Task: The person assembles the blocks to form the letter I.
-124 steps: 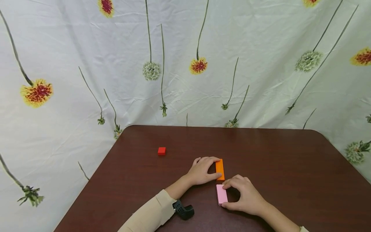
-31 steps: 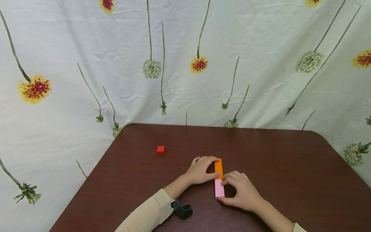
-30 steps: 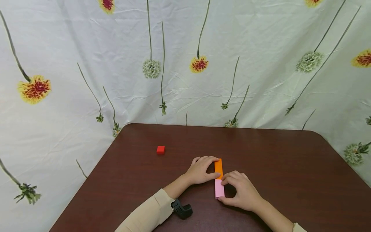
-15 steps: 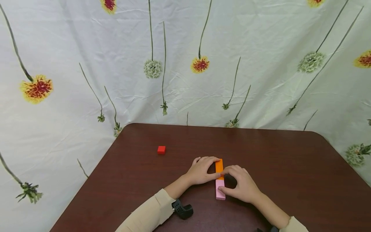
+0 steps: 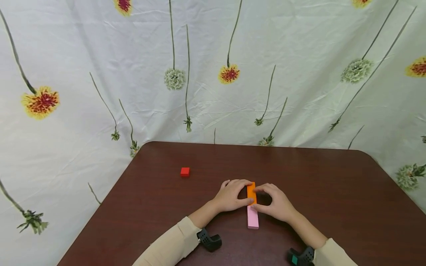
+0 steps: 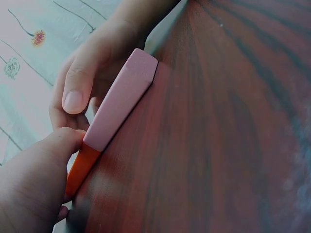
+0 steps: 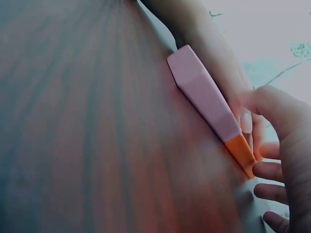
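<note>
An orange block (image 5: 252,191) and a pink block (image 5: 252,218) lie end to end on the dark table, touching, the pink one nearer the person. My left hand (image 5: 233,195) holds the orange block from the left, thumb near the joint and fingers at the far end. In the left wrist view the pink block (image 6: 121,99) hides part of the right hand (image 6: 90,73). My right hand (image 5: 276,203) is at the right side of the orange block, thumb by the joint, fingers loosely bent. Its thumb looks apart from the pink block (image 7: 206,94) in the right wrist view.
A small red block (image 5: 185,172) sits farther back on the left of the brown table (image 5: 316,177). A flower-print cloth (image 5: 213,74) hangs behind the table. Black wrist devices (image 5: 209,240) are on both forearms.
The right hand pushed the pink block against the orange block's near end. It then let go and moved away from the person to beside the orange block. The left hand stayed.
</note>
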{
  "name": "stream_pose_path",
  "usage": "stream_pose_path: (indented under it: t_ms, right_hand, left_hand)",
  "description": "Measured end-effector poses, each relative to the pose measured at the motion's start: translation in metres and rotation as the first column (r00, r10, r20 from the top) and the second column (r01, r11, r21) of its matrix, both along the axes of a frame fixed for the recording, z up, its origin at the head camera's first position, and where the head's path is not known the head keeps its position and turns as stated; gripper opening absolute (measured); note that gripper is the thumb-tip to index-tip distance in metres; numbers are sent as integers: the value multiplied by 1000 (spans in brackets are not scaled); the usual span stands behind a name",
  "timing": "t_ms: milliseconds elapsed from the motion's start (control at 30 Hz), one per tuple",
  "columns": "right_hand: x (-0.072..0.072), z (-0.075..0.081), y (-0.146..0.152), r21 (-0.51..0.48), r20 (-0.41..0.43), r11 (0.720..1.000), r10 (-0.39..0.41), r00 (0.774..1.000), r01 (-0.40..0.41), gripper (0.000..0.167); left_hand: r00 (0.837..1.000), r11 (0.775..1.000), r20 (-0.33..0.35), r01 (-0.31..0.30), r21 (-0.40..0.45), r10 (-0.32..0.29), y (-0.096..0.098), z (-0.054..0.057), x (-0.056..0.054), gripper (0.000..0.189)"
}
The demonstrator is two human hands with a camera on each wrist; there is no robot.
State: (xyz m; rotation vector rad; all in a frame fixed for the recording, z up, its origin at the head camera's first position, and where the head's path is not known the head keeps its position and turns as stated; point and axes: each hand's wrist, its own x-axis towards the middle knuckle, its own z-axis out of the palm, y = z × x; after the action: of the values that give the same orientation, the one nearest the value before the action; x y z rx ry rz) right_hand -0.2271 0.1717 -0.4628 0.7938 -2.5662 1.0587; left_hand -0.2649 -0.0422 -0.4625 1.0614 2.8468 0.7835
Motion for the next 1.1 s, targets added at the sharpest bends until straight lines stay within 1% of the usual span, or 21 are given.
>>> stream_pose_path:
  t_ms: [100,167,400,733,1100]
  right_hand:
    - [-2,-3,2,-6,38,1000,10,999,-10,49]
    - [-3,-5,3,-3,46,1000,16,999,-15,51]
    - [-3,-8,5,16,35,999,29,999,-30,52]
    - [-2,-7,4,4,40,999,35,999,-35,51]
    - [-1,-8,4,12,48,1000,16,999,-17,51]
  left_hand:
    - [1000,1000,0,3,2,-3,1,0,0,59]
    - [1000,1000,-2,3,6,-3,0,0,0,58]
    - [1000,1000,-2,9,-2,-9,0,1,0,58]
    - [1000,1000,-12,3,-4,-3,0,-1,0,58]
    - [1000,1000,-13,10,2,-10,-1,0,1,58]
